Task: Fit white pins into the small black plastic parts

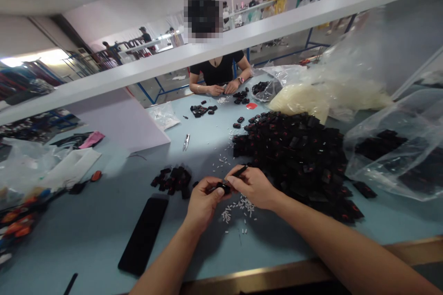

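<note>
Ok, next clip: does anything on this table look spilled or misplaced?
Yes: small white pieces lie loose on the blue table beneath the left hand and right hand, which hold a black piece, and trail toward the black heap. They look spilled, perhaps just working stock.

From my remote seat, I've got a pale blue desk (86,244) that's absolutely packed, lol. There's a big heap of black pieces with red marks (294,161), a smaller black pile (172,180) to the left, and loose white plastic bits (238,209) scattered around. Also thread snips (186,142), a black rectangular slab (143,235), and a clear plastic bag (374,179) holding more black pieces.
</note>
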`<action>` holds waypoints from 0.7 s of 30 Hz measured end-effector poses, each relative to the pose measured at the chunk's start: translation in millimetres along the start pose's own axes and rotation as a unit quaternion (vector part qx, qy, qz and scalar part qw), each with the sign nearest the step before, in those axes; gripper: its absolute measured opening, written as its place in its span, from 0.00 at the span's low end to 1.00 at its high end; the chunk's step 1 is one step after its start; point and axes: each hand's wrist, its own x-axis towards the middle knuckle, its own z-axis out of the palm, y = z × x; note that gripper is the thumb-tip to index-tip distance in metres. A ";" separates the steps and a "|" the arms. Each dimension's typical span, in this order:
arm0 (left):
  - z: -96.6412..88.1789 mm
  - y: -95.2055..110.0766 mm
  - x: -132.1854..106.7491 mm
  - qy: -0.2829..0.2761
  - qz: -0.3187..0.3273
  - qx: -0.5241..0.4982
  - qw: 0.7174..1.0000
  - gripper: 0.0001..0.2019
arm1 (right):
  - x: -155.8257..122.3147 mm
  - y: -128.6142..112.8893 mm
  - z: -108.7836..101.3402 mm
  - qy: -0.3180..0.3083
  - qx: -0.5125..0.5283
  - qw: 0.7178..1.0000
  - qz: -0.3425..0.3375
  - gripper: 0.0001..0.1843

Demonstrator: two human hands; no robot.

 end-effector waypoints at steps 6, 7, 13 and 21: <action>0.7 -3.7 0.0 0.018 -0.007 -0.014 1.000 0.13 | -3.8 -6.2 0.7 0.006 -0.074 0.996 -0.041 0.09; 0.5 -4.2 0.2 0.018 -0.007 -0.015 1.000 0.13 | -4.2 -6.5 1.0 0.009 -0.083 0.995 -0.051 0.09; -1.5 -2.5 2.0 0.008 0.002 -0.014 1.000 0.12 | -2.3 -3.1 1.2 0.000 -0.022 0.999 -0.028 0.09; -3.8 0.6 4.4 0.021 0.032 -0.017 0.999 0.13 | 2.6 7.1 -1.8 0.012 0.048 0.998 0.033 0.11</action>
